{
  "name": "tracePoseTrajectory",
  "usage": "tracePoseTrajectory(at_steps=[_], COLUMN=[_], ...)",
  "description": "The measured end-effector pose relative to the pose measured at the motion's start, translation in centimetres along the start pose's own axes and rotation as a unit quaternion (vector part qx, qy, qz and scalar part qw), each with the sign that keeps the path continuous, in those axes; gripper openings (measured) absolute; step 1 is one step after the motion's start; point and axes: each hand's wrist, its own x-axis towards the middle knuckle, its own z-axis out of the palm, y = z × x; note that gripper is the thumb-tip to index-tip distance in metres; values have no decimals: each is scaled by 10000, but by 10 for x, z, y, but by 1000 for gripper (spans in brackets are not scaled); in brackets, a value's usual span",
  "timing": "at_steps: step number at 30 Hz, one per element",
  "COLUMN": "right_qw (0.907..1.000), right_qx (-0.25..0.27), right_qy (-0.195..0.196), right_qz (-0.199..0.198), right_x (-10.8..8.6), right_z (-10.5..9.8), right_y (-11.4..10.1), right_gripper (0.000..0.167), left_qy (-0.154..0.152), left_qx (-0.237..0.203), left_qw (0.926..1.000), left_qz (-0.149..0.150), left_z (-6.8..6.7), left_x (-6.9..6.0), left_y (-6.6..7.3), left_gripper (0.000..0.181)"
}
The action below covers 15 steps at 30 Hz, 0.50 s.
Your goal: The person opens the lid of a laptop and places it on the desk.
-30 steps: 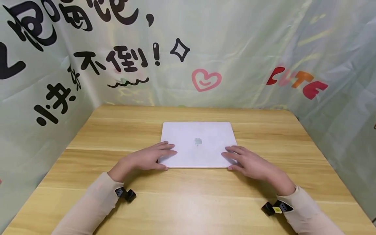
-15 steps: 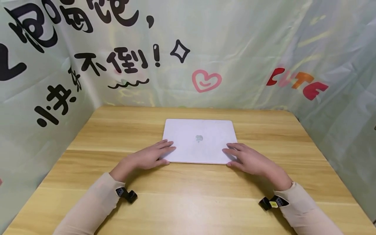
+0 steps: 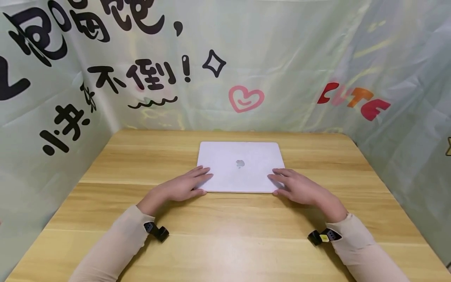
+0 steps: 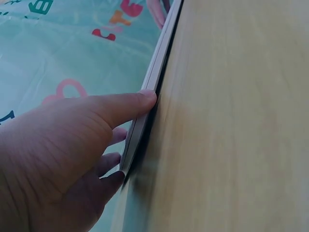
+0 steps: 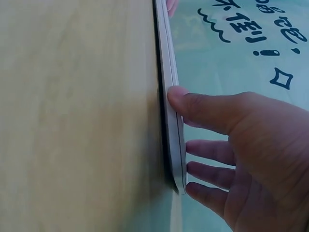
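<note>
A closed silver laptop with an apple logo lies flat on the wooden table, its front edge toward the person. At its front left corner is the left hand, fingers extended over the lid's side and thumb against the front edge. The right hand mirrors this at the front right corner. In the left wrist view, the left thumb touches the laptop's thin front edge. The right wrist view has the right thumb on that edge, with the other fingers beside the corner.
The wooden table extends around the laptop on all sides. A pale printed cloth stands behind it and along both sides. Each sleeve cuff carries a small black camera, the left camera and the right camera.
The laptop has slid a little away from the person, toward the back of the table. Both hands have moved forward with it, staying at its front corners.
</note>
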Motion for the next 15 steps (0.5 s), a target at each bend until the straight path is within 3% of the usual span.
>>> tracePoseTrajectory(at_steps=[7,15], right_qw=[9998,9978], right_qx=[25,-9], right_qy=[173,560], right_qz=[55,-344], right_x=[6,32], right_z=[-11,-17], right_y=[-15,-38], right_gripper=[58,53], left_qy=[162,540], left_qx=[-69,-269], left_qw=[9997,9974], left_qz=[-143,-395], left_z=[0,-4], left_x=[0,-6], left_y=[-3,-13], left_gripper=[70,88])
